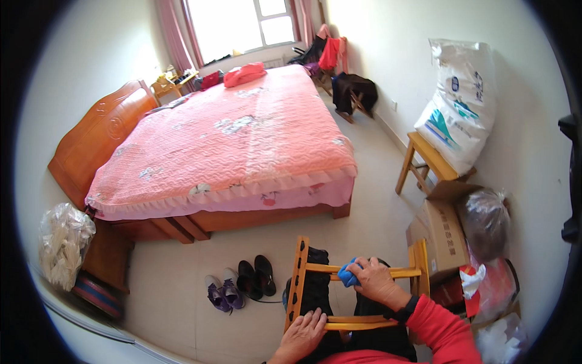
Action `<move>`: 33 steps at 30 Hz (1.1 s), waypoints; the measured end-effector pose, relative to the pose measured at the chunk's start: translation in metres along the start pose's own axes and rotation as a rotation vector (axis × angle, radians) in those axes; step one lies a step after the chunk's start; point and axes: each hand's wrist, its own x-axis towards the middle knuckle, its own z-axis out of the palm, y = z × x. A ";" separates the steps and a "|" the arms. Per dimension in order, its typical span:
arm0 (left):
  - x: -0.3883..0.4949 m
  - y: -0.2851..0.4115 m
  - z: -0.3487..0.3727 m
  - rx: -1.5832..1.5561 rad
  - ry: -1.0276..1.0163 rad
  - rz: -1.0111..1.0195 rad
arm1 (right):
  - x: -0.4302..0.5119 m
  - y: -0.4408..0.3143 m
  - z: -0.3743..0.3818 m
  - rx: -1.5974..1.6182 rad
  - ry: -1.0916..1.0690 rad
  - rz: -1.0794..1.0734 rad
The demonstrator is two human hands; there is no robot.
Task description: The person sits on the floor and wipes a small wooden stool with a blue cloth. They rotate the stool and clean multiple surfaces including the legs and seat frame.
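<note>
A wooden folding-stool frame lies across my black-trousered legs, low in the view. Dark pieces show along the slots of its left bar. My left hand grips the frame's near left corner, its fingers laid over the wood. A bunched blue cloth is in my right hand, pressed against the far rail. The near rail runs from my left hand towards my right forearm. The frame's right bar stands beyond my right wrist.
Two pairs of shoes stand on the floor to the left. Ahead is a bed with a pink quilt. At right are an open cardboard box, plastic bags and a wooden stool bearing a large white package.
</note>
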 end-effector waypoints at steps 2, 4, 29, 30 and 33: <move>0.001 -0.003 0.001 0.044 -0.002 0.039 | -0.012 0.008 -0.002 0.012 0.019 0.028; 0.002 -0.004 0.002 0.033 -0.012 0.040 | -0.025 0.021 -0.006 0.027 0.029 0.070; 0.008 0.005 -0.006 -0.036 -0.121 -0.051 | -0.064 0.167 -0.018 0.262 0.165 0.473; 0.008 0.006 -0.007 -0.032 -0.121 -0.059 | -0.065 0.169 -0.014 0.243 0.188 0.426; 0.007 0.006 -0.007 -0.026 -0.122 -0.056 | -0.071 0.171 -0.014 0.180 0.183 0.355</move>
